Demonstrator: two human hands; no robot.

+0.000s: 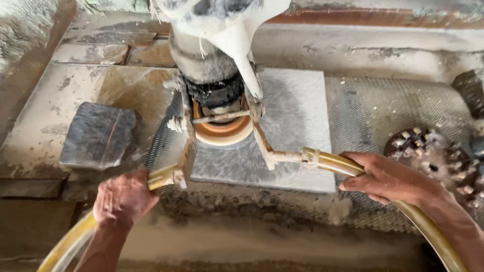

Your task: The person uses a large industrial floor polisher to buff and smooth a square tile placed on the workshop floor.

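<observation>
A dusty grinding machine head stands over a grey square stone slab, with an orange-rimmed disc pressed on the slab. My left hand grips the machine's left handle, wrapped in yellow hose. My right hand is closed around the right handle, also sheathed in yellow hose, which curves away toward the lower right.
A dark stone block lies left of the machine on the wet bench. A round spare grinding head with studded segments rests at the right on a ridged mat. Another dark block sits at the far right.
</observation>
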